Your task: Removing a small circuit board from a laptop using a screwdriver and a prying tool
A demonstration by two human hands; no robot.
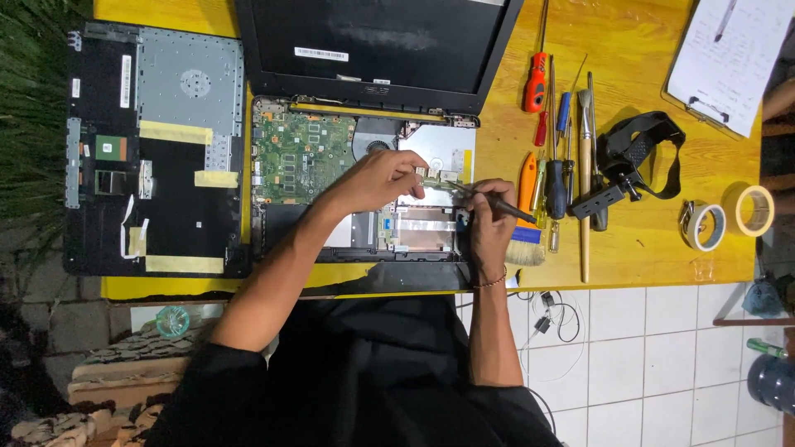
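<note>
With its keyboard cover [157, 149] already set aside leftward, the opened laptop [364, 178] is pressed by the left hand [377, 178], fingers together, while a screwdriver [489, 203] is gripped by the right hand [489, 228], reassembly remaining.

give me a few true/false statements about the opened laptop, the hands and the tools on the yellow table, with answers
1. The right hand holds a thin dark tool over the opened laptop. True.
2. The left hand rests on the clipboard. False: it is over the laptop's exposed inside; the clipboard lies at the far right corner of the table.
3. The removed keyboard cover lies left of the laptop, underside up, with strips of yellowish tape. True.
4. The red-handled screwdriver is in the left hand. False: it lies on the yellow table among the other tools.
5. Two rolls of tape lie left of the laptop. False: they lie to the right, past the tools.
</note>
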